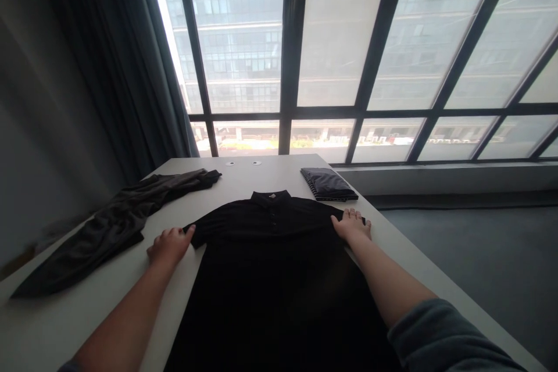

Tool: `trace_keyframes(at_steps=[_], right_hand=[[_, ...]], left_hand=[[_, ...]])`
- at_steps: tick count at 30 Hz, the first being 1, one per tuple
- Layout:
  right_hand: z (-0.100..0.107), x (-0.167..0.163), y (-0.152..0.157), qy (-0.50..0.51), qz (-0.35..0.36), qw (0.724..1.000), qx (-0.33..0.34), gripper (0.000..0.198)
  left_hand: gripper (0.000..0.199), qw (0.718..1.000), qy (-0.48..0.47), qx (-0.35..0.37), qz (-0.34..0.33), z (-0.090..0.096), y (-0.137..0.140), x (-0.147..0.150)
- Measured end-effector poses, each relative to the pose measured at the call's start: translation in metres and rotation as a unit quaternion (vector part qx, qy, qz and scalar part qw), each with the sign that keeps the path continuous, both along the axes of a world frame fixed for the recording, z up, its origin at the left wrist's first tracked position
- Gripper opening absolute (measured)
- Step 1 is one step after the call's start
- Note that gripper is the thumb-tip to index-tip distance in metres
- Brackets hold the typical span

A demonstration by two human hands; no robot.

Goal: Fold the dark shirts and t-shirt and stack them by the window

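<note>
A black polo shirt lies spread front side up, its buttoned collar toward the window and its lower part running out of view at the bottom. My left hand is at the end of the sleeve on the left, fingers curled and thumb on the fabric, closed on the cuff. On the opposite sleeve rests my right hand, flat with its fingers apart, pressing on the cloth near the cuff.
The white table has two round cable holes at its far end. A crumpled dark garment lies along the left side. Folded dark clothing sits at the far right edge. Beyond are a dark curtain and large windows.
</note>
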State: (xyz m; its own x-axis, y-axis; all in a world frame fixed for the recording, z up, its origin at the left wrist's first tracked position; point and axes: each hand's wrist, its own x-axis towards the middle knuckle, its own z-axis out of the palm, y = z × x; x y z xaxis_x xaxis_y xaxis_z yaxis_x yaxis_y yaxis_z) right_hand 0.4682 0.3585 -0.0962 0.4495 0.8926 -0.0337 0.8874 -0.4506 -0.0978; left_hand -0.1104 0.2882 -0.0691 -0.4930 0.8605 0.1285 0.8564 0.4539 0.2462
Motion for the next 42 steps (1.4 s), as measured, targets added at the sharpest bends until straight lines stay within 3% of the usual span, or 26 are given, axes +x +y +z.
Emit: trace_keyframes(at_steps=[4,14,20,27,33,42], right_hand=[[0.001,0.000,-0.001,-0.006,-0.001,1.000,0.000,0.085],[-0.002,0.004,0.000,-0.020,0.005,1.000,0.008,0.085],[-0.005,0.006,0.003,-0.018,0.006,1.000,0.014,0.085],[-0.010,0.010,0.006,-0.020,0.006,1.000,0.020,0.086],[-0.009,0.010,0.006,-0.022,0.008,1.000,0.021,0.086],[-0.008,0.010,0.005,-0.028,0.013,0.999,0.021,0.084]], left_hand=[[0.066,1.000,0.012,-0.004,-0.022,-0.001,0.001,0.013],[0.075,0.999,-0.002,0.030,-0.042,-0.008,0.005,0.006],[0.072,0.997,-0.034,0.036,-0.055,-0.002,0.011,0.008],[0.044,0.996,-0.079,0.002,-0.034,0.005,0.028,0.007],[0.039,0.997,-0.077,0.000,-0.018,0.006,0.033,0.011],[0.031,0.989,-0.126,0.028,-0.075,0.020,0.037,0.012]])
